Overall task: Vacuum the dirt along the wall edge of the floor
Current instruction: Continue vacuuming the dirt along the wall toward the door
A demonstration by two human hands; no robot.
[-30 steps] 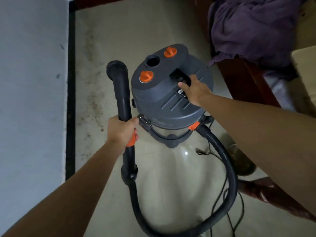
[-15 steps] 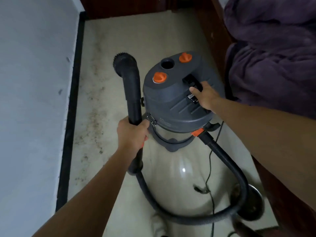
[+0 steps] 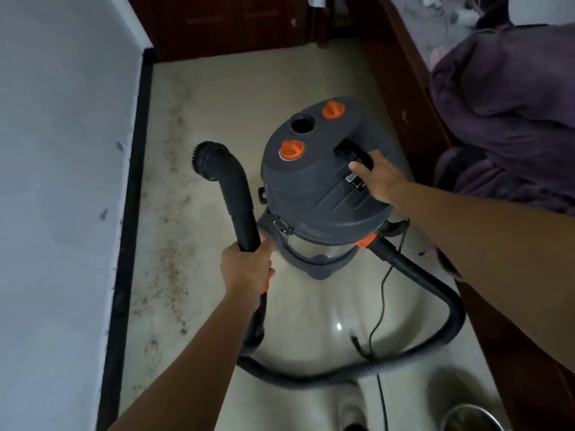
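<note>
We have our left hand (image 3: 245,269) wrapped tight round the black wand (image 3: 241,209), fingers and thumb curled about it just above an orange collar. From the hand the wand rises toward twelve o'clock and bends over into the brush nozzle (image 3: 210,160), held up clear of the floor (image 3: 311,325). Our right hand (image 3: 378,178) lies on top of the vacuum canister (image 3: 314,200), thumb stretched along the lid and fingertips at the black recess there. Whether those fingers hook into the recess or only rest on it we cannot tell from this angle. The canister stands upright at three o'clock of the wand, close beside it. The ribbed hose (image 3: 432,286) leaves the canister's base at five o'clock, loops round near our feet and meets the bottom of the wand. A thin cord (image 3: 382,293) trails on the floor inside that loop.

The dirt (image 3: 174,259) is a band of brown specks on the pale floor at nine o'clock of the wand. It runs along the black skirting (image 3: 130,213) at the foot of the grey wall (image 3: 62,181). At two o'clock of the canister a purple blanket (image 3: 513,104) hangs over a dark wooden bed frame (image 3: 401,98). A metal bowl (image 3: 469,419) shows at five o'clock, at the lower edge of our view.
</note>
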